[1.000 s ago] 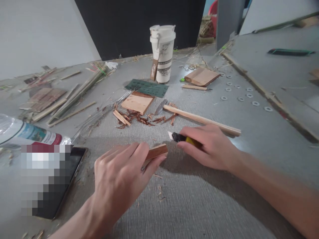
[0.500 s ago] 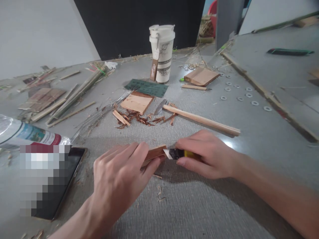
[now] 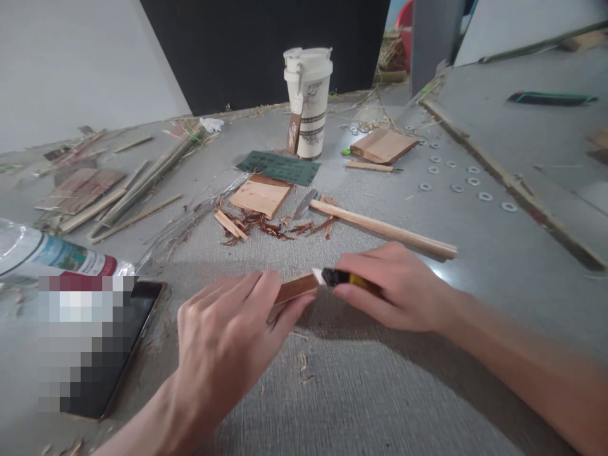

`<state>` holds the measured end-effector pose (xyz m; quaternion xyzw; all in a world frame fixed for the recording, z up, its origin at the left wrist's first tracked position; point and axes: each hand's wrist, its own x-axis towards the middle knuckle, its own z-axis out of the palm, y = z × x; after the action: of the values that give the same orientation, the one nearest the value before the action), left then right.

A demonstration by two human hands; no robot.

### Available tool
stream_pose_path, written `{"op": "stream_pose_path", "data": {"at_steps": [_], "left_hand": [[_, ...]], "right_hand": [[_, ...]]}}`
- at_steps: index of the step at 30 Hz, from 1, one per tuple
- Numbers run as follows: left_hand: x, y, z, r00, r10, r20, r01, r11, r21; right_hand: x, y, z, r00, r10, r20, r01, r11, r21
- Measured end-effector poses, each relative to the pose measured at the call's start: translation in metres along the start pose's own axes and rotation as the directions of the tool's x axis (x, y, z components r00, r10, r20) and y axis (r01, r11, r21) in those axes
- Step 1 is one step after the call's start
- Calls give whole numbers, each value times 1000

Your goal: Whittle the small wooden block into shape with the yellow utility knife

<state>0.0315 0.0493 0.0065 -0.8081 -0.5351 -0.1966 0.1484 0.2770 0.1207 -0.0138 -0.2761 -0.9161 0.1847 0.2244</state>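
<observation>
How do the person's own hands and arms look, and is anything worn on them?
The left hand and right hand are gloveless, with no ring visible, though some fingers are partly hidden. The left forearm and right forearm are bare to the picture's edge: no sleeve, watch or bracelet shows.

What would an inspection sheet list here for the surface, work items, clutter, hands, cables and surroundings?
Surface: gray textured tabletop, strewn with shavings.
Work items: wood piece; knife, blade at the wood's end, contact unclear.
Clutter: cup, bottle, phone, washers, wooden-handled tool.
Hands: left hand grips the wood piece; right hand holds the knife.
Cables: nothing seen.
Surroundings: black panel, pale panel behind.
</observation>
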Motion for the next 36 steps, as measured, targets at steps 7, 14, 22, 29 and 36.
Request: {"op": "stream_pose_path", "data": {"at_steps": [7,14,22,29,36], "left_hand": [[0,-3,5,990,-125,-64,123,992,-38],[-2,-1,7,982,-150,-119,97,926,-364],[8,-1,4,980,-198,-19,136,736,-664],[4,-1,9,958,-128,-257,-70,763,-643],[0,-6,2,978,-38,-207,-112,741,-662]], "right_hand": [[0,3,-3,983,107,-147,-130,980,-153],[0,0,-1,971,147,-187,-158,987,-43],[2,-15,-2,933,346,-99,-309,911,272],[5,-16,-1,959,272,-77,-250,944,214],[1,-13,1,985,133,-111,-115,982,149]]}}
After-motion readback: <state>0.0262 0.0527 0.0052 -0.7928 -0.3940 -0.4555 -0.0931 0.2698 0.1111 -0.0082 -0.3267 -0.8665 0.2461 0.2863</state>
